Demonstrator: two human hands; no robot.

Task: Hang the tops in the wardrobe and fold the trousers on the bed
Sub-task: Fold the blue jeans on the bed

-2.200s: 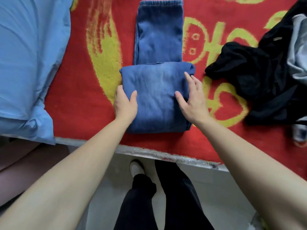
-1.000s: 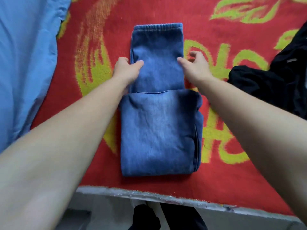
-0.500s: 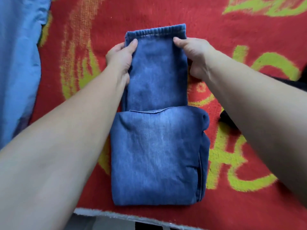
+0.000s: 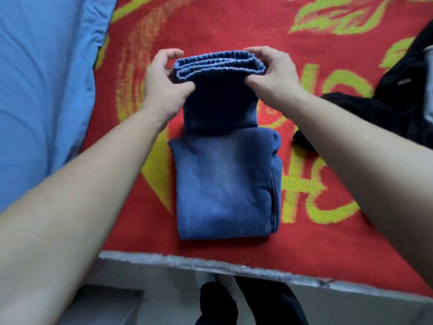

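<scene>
A bedroom in a home.
A bed [image 4: 234, 265] covered with a red blanket [image 4: 210, 26] patterned in yellow-green, blue bedding [image 4: 42, 90] along its left edge, dark clothes [image 4: 398, 102] heaped at its right edge, folded jeans [image 4: 222, 184] near the front edge.

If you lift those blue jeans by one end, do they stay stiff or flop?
Probably floppy: the blue denim trousers bend sharply where the left hand and right hand hold up the far end. Likely weighty for cloth, since several thick layers are stacked. Unlikely to slip; the fabric looks rough.
</scene>
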